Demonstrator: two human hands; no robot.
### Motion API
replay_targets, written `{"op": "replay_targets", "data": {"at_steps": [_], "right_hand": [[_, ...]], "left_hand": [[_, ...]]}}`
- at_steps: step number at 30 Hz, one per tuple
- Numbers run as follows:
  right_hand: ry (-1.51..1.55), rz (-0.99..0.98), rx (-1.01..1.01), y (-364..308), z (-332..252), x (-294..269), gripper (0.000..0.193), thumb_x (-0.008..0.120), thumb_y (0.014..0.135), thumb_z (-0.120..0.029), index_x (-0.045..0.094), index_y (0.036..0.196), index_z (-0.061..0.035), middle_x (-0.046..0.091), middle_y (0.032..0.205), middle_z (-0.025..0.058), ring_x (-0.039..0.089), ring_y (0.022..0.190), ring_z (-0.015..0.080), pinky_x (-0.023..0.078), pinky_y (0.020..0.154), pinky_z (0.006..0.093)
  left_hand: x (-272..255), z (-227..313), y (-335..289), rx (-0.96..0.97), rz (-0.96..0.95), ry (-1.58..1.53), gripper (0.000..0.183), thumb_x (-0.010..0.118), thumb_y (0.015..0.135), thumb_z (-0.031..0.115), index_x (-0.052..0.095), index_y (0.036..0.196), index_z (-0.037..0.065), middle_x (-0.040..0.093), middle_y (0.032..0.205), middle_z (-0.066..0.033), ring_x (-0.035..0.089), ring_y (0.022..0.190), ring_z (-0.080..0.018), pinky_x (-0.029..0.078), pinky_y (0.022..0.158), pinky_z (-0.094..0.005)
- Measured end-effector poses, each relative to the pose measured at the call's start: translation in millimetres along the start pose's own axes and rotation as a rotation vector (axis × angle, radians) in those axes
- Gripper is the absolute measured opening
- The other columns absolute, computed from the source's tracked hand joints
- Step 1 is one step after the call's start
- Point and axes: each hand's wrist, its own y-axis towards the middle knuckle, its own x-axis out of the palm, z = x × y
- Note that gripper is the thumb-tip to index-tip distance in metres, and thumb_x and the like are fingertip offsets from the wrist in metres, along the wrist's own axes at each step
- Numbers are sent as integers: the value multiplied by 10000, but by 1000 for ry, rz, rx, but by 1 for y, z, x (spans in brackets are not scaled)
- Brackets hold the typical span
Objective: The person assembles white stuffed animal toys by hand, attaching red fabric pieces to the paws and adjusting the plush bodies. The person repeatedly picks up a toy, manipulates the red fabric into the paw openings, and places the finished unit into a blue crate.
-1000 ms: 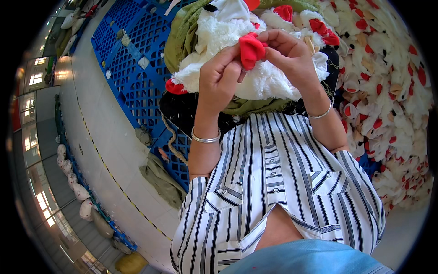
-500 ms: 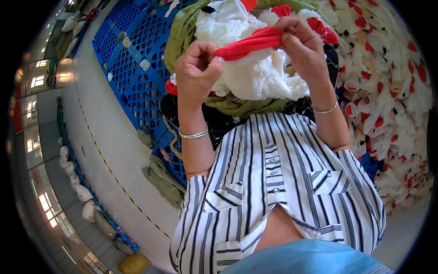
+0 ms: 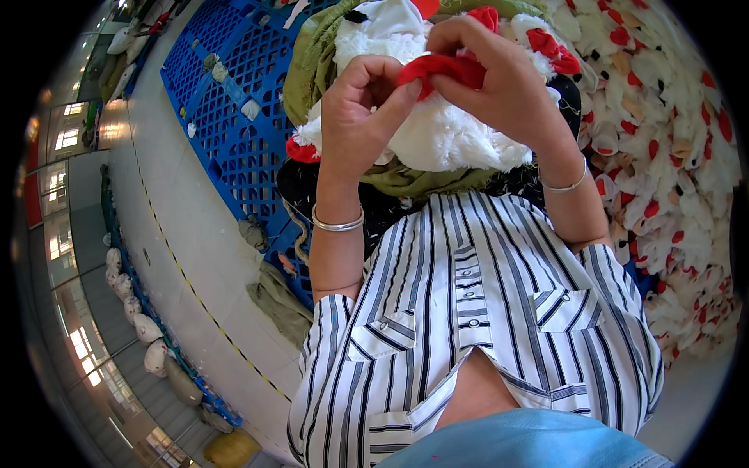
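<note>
A strip of red fabric is bunched between my two hands, above a heap of white plush pieces. My left hand pinches its left end between thumb and forefinger. From the right, my right hand grips it with curled fingers, which hide part of the fabric. Whether the red strip joins the white plush beneath I cannot tell. The plush in front of me has red and black bits on it and rests on olive-green cloth.
Blue plastic pallets lie on the floor to the left, with small scraps on them. A large pile of white and red plush pieces fills the right side. White sacks line the far left, and a green cloth lies near my left elbow.
The red fabric was stretched out lengthwise between my hands. My hands have since come closer together, and the strip is now folded and bunched.
</note>
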Motion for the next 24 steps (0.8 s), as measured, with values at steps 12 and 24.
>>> {"op": "replay_targets", "data": {"at_steps": [12, 24], "right_hand": [[147, 274, 439, -9, 92, -57, 202, 377, 812, 130, 535, 802, 3, 636, 710, 83, 608, 623, 135, 494, 581, 242], [246, -102, -32, -23, -2, 40, 197, 745, 819, -83, 632, 977, -49, 582, 822, 48, 572, 596, 135, 466, 525, 247]], "left_hand": [[-143, -55, -49, -360, -31, 580, 318, 735, 813, 96, 627, 1099, 8, 686, 1023, -82, 652, 907, -175, 515, 831, -292], [-46, 36, -32, -252, -5, -25, 451, 715, 862, 94, 543, 1273, 26, 606, 1114, -31, 592, 1004, -85, 495, 874, -241]]}}
